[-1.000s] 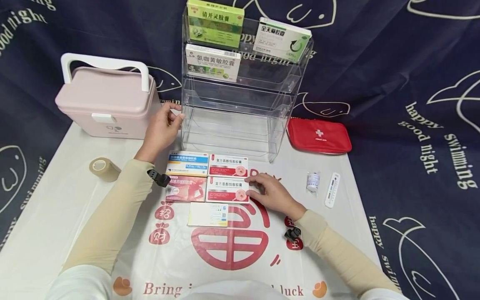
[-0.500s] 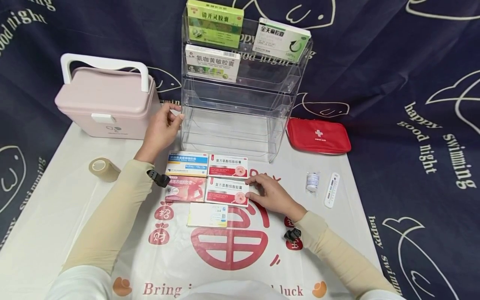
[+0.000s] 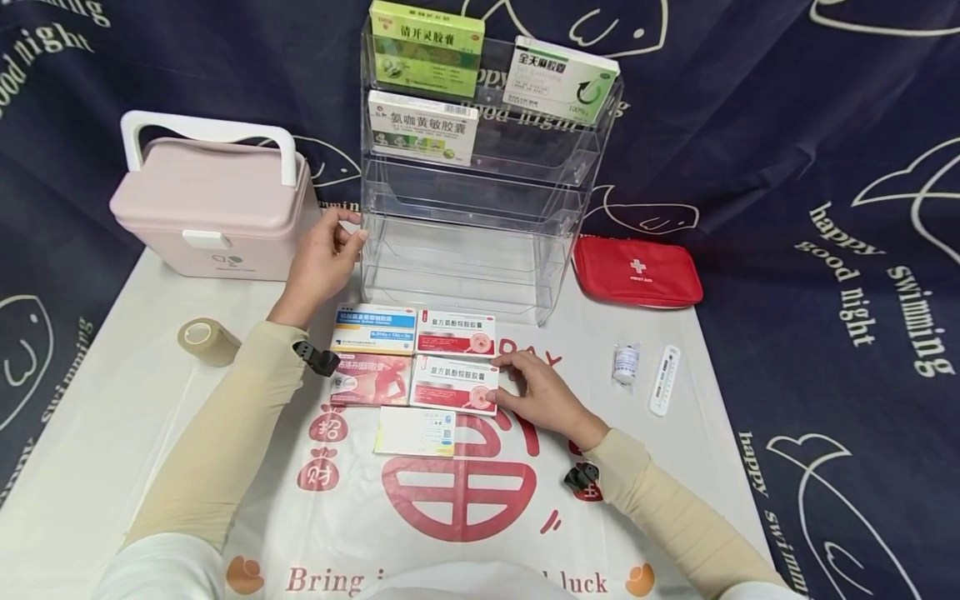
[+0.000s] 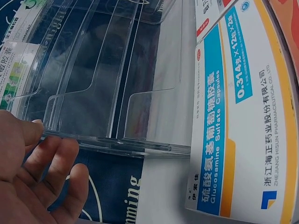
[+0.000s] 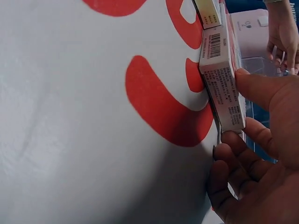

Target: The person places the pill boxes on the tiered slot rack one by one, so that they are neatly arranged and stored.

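Right grip pinches the nearer red-and-white box by the box's right end.

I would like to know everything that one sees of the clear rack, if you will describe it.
The clear rack is see-through and glossy, like plastic, with several stepped pockets whose front walls have cut-down sections. It stands upright on the white table. Its top tier holds a green box on the left and a white-and-green box on the right; the next tier down holds another white box, at left. The left hand appears to touch its left edge.
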Demonstrator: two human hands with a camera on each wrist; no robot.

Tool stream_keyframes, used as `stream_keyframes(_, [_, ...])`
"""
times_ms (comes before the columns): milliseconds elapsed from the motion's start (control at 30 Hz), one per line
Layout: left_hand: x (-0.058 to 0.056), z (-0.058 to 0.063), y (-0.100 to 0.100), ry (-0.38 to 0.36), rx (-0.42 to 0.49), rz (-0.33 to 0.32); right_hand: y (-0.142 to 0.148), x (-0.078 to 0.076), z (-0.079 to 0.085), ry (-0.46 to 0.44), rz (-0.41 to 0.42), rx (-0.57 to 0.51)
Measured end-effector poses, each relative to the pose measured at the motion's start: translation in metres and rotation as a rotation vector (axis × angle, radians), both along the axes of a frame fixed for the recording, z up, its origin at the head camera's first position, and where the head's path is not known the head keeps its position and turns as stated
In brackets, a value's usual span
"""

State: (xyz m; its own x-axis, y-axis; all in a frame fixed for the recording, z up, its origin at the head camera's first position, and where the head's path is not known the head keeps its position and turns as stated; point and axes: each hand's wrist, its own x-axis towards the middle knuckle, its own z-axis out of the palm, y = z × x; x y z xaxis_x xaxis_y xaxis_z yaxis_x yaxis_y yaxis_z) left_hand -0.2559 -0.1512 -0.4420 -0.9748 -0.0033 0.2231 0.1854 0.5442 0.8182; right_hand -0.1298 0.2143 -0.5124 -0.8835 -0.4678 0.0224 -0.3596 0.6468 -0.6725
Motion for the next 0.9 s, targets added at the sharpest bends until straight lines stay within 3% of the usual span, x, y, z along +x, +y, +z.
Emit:
stream_keyframes(567, [0.001, -0.001, 0.000, 0.007, -0.002, 0.003, -0.001, 0.004, -0.001, -0.036, -0.012, -0.254])
stream_keyframes(800, [0.001, 0.000, 0.000, 0.000, 0.004, 0.007, -0.003, 0.005, 0.000, 0.063, 0.011, -0.360])
stream_keyframes(900, [0.001, 0.000, 0.001, -0.004, 0.004, 0.007, -0.008, 0.008, 0.012, 0.087, 0.023, -0.385])
